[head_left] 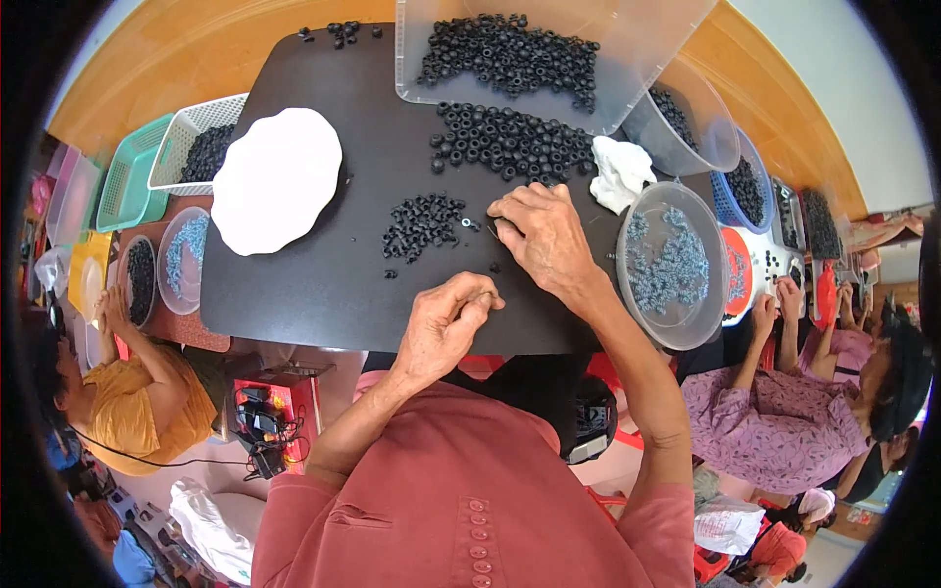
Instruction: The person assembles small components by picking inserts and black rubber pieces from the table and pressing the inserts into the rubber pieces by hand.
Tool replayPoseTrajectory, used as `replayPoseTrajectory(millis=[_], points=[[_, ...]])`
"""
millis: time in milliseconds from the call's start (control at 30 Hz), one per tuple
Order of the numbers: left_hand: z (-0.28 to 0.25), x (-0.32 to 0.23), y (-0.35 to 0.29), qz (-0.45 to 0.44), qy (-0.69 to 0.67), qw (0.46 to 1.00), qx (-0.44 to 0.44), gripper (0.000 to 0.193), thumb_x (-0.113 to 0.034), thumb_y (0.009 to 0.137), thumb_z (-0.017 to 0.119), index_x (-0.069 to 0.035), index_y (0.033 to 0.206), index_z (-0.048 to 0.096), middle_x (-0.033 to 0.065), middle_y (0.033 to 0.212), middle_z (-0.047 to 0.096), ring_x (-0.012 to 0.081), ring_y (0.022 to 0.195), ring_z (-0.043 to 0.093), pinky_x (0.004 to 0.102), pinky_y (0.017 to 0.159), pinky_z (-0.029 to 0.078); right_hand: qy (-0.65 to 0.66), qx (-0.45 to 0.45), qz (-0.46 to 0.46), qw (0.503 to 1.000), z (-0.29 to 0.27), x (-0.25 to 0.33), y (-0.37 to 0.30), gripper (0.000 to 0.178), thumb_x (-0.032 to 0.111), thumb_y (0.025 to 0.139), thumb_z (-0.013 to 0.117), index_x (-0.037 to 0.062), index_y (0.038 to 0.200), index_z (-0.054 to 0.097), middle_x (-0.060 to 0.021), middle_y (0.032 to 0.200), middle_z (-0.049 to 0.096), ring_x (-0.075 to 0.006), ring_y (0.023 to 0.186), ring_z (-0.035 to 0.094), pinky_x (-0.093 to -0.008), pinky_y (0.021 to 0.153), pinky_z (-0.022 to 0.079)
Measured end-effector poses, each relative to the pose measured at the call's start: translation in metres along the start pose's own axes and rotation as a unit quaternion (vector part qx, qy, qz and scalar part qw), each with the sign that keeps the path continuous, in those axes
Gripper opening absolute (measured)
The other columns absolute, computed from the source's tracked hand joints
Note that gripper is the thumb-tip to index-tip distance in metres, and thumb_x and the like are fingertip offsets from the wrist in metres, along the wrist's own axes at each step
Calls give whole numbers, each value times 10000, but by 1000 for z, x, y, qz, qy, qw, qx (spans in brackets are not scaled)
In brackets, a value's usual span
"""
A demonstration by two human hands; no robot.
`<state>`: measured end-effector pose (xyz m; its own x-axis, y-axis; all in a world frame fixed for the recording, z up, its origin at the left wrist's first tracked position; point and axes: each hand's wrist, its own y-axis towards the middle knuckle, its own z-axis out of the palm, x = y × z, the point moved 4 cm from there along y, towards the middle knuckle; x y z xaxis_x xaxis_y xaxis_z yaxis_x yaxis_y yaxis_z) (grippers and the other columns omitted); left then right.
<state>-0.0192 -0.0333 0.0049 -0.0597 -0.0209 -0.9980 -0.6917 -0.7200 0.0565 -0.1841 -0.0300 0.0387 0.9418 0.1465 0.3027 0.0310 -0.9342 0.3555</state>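
My left hand [446, 323] hovers at the near edge of the black board [323, 284], fingers pinched together on something small that I cannot make out. My right hand [544, 235] lies palm down on the board, its fingertips touching small parts next to a little metal washer [467, 222]. A small heap of black rubber rings [421, 225] lies just left of those fingertips. A larger heap of black rings [515, 142] sits beyond the right hand.
A white scalloped plate [276, 178] rests at the board's left. A clear tub [549, 59] of black rings stands at the far edge, a white cloth [619, 172] beside it. A round clear bowl [669, 265] of grey washers sits right. Other people sit on both sides.
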Motion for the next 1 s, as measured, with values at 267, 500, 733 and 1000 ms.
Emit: replayPoseTrajectory(millis=[267,500,733,1000], points=[[-3,0,-2,3,1,1000,12,100,-37,901,517,11,927,600,37,809,641,58,623,464,240,548,402,13,-56,63,996,-3,-7,15,101,104,791,668,64,883,672,-57,833,644,-243,783,598,-369,721,392],[-2,1,-2,4,-11,1000,24,114,-41,916,514,-2,961,611,27,819,674,37,656,478,214,597,413,-78,-32,76,994,1,-25,26,202,121,757,694,73,952,676,-68,857,606,-255,866,584,-405,735,395],[-4,0,-1,-25,-18,999,31,119,-40,925,500,-1,967,605,34,839,664,56,685,521,228,617,439,-71,-45,66,994,0,-19,25,202,109,704,726,79,889,653,-39,816,612,-232,808,590,-383,739,394],[-10,1,5,-22,-191,981,-24,164,-117,968,522,24,1027,581,62,899,641,112,860,586,265,814,474,35,-88,28,995,-26,32,-5,255,57,682,724,82,914,622,-15,822,612,-174,745,586,-343,742,390]])
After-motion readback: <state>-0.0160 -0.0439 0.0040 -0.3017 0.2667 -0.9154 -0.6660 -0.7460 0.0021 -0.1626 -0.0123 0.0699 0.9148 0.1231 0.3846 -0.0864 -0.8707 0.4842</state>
